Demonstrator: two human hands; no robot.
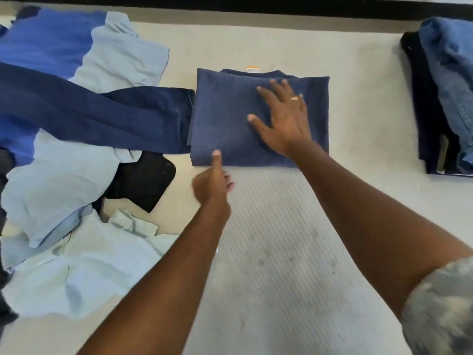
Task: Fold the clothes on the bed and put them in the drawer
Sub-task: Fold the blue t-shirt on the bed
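Note:
A folded dark blue knit garment (222,116) lies in the middle of the bed (276,252), a small tag showing at its far edge. My right hand (281,119) lies flat on top of it with fingers spread. My left hand (213,183) hovers at the garment's near edge, thumb stretched onto the fabric and the other fingers curled under; it holds nothing that I can see. Unfolded clothes are heaped at the left: dark navy trousers (89,116), light blue shirts (64,180), a bright blue piece (46,39) and a black item (143,180).
At the right edge of the bed stands a stack of folded clothes (445,98), blue denim on top of dark pieces. A dark band runs along the far edge of the bed. Bare mattress lies in front of the folded garment.

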